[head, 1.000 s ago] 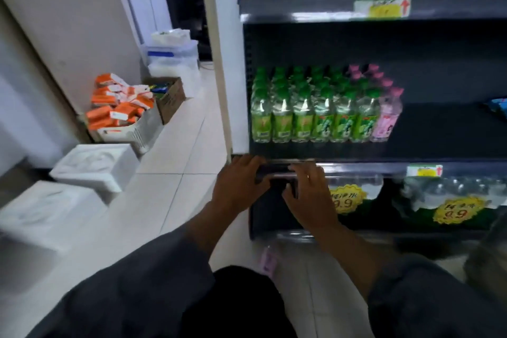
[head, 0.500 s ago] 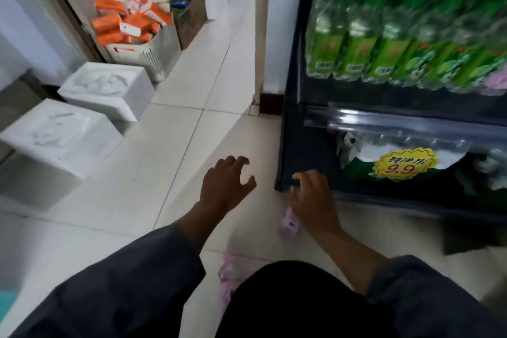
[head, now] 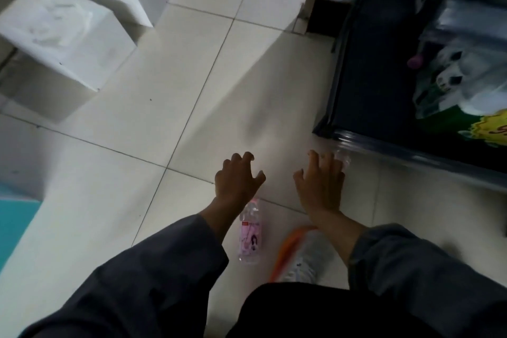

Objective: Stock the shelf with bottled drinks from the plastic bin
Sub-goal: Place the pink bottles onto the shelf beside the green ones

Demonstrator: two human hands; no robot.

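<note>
A clear bottle with a pink label (head: 250, 236) lies on its side on the tiled floor, partly under my left wrist. My left hand (head: 237, 177) hovers above the floor with fingers spread and nothing in it. My right hand (head: 321, 182) reaches down by the shelf's corner, its fingertips over the end of a clear bottle (head: 343, 160); the grip itself is hidden. The dark bottom shelf (head: 356, 85) at right holds plastic-wrapped bottle packs (head: 463, 82) with a yellow price sticker. The plastic bin is out of view.
Two white foam boxes (head: 65, 33) stand on the floor at upper left. A white shoe with orange trim (head: 301, 255) sits under my right forearm. A teal surface (head: 13, 225) shows at the left edge. A pink cap (head: 414, 62) peeks out inside the shelf.
My view has dropped from the shelf of green bottles to the floor. Both hands left the shelf rail and came down. The pink-labelled bottle now lies clear of my right hand.
</note>
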